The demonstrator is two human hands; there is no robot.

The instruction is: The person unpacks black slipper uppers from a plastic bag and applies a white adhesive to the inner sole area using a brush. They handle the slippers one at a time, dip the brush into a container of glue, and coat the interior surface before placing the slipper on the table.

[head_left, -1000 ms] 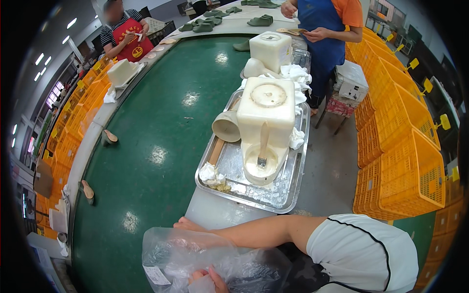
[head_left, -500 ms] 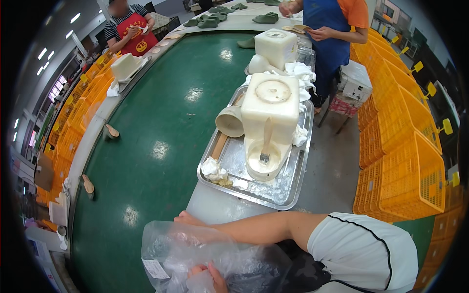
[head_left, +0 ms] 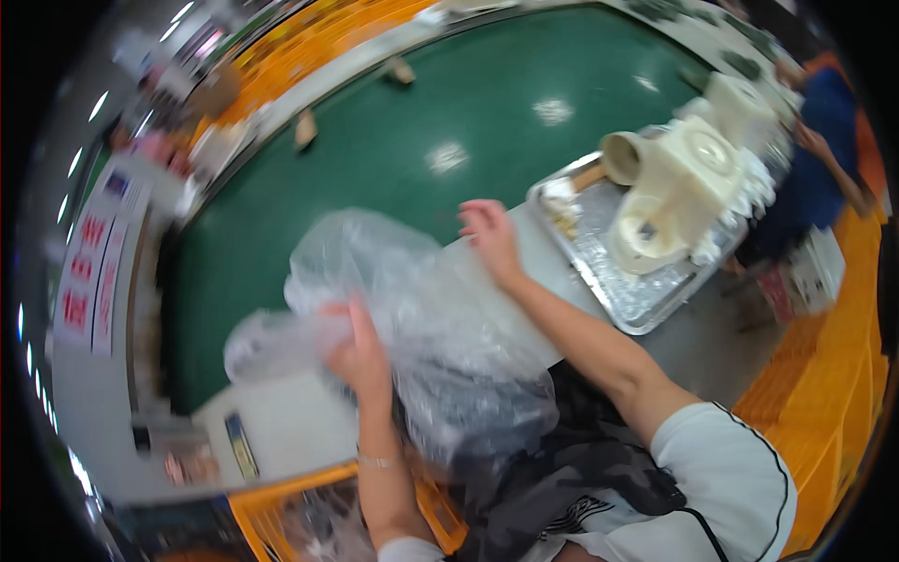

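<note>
Clear plastic bag (head_left: 421, 318), large and crumpled, sits at the near edge of the green table (head_left: 375, 169), held up between both hands.
Left hand (head_left: 361, 351): fingers closed on a fold of the bag at its near left side.
Right hand (head_left: 492, 239): fingers loosely spread, resting on the bag's far right edge; whether it grips is unclear through blur.
Metal tray (head_left: 646, 304): just right of the bag, lined with foil, carrying cream-coloured moulded parts (head_left: 674, 187).
Orange crates (head_left: 824, 393): right of the tray, beyond the table.
Another person in blue (head_left: 815, 178): behind the tray.
</note>
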